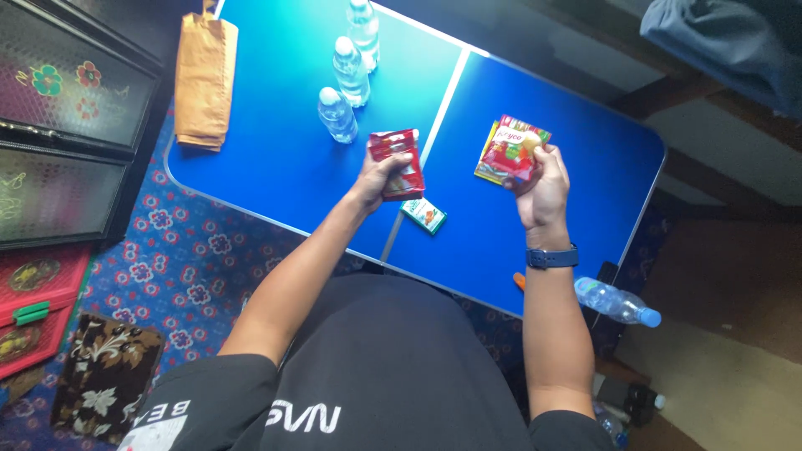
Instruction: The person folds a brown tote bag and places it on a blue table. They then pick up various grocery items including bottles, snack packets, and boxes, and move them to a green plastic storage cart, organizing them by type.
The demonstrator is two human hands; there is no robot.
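My left hand (380,177) grips a red snack packet (398,160) above the blue folding table (284,150), near its middle seam. My right hand (543,185) holds up a colourful yellow, red and green packet (510,150) over the right half of the table; a dark blue watch (551,257) is on that wrist. A small green and white packet (423,215) lies flat on the table between my hands, close to the near edge.
Three clear water bottles (337,114) stand in a row on the table's left half. A folded tan cloth (203,79) hangs over the far left corner. Another bottle (616,302) lies at the right. Patterned carpet, a red box (33,305) and dark cabinets at left.
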